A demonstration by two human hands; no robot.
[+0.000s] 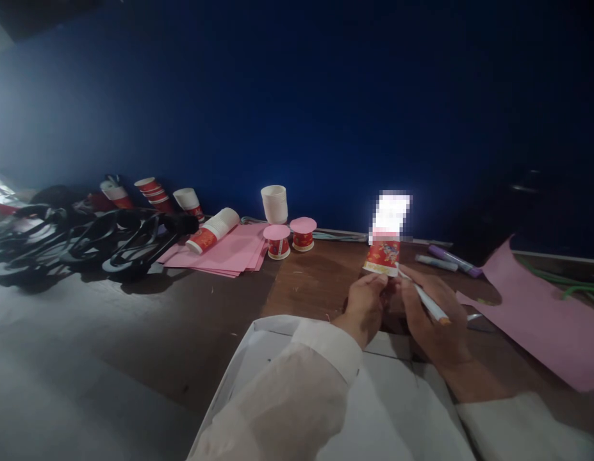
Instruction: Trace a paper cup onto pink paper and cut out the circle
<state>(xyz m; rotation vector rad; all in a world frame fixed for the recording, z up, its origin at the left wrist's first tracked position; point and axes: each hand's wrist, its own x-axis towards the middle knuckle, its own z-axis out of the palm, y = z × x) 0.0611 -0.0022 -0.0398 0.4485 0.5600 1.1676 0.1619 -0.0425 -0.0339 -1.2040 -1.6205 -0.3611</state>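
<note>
My left hand (366, 304) is closed on a red printed paper cup (383, 256), its fingers at the pale near rim. My right hand (436, 314) grips a white marker (430, 302) with an orange end, and the marker's far end meets the cup's right edge. What the fingertips do below the cup is partly hidden. To the left stand two short red cup pieces topped with pink paper discs, one nearer (277, 242) and one behind it (303, 234). A bright blurred-out rectangle (391, 214) rises directly behind the cup.
Pink paper sheets (239, 250) lie at left under a tipped cup (214, 230). A white cup (274, 203) stands at the back. Black straps (133, 250) crowd the far left. A purple marker (455, 261) and cut pink paper (541, 314) lie right. A white box (239, 365) sits in front.
</note>
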